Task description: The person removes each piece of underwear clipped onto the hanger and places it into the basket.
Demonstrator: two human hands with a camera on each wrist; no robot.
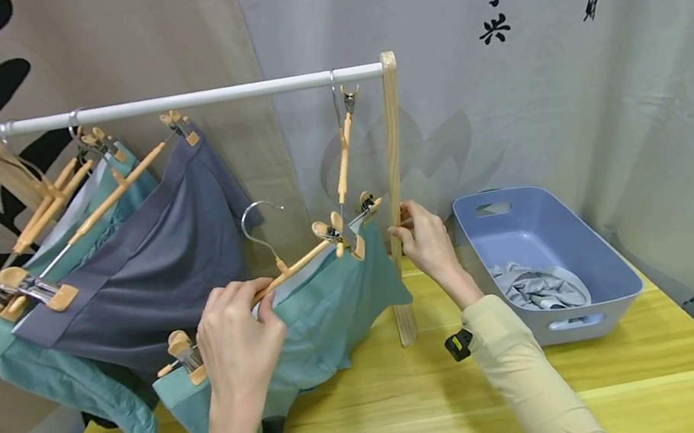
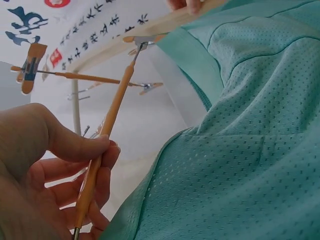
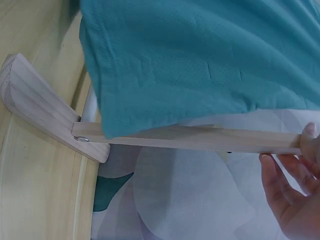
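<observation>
My left hand point(image 1: 236, 337) grips the wooden bar of a clip hanger point(image 1: 299, 262), thumb and fingers round it in the left wrist view. Teal boxer briefs point(image 1: 341, 302) hang from its clips, and its metal hook points up, off the rail. My right hand point(image 1: 429, 248) pinches the right wooden post point(image 1: 394, 138) of the clothes rack between thumb and fingers; the right wrist view shows the fingertips point(image 3: 267, 160) on the post. A bare clip hanger point(image 1: 346, 158) hangs near the rail's right end, its lower clip overlapping the held hanger in the head view.
The rack's white rail point(image 1: 194, 99) carries several hangers at the left, with dark grey-blue briefs point(image 1: 164, 248) and other teal garments point(image 1: 61, 375). On the right of the wooden table point(image 1: 384, 427), a blue plastic basket point(image 1: 542, 213) contains a crumpled grey garment point(image 1: 540, 284).
</observation>
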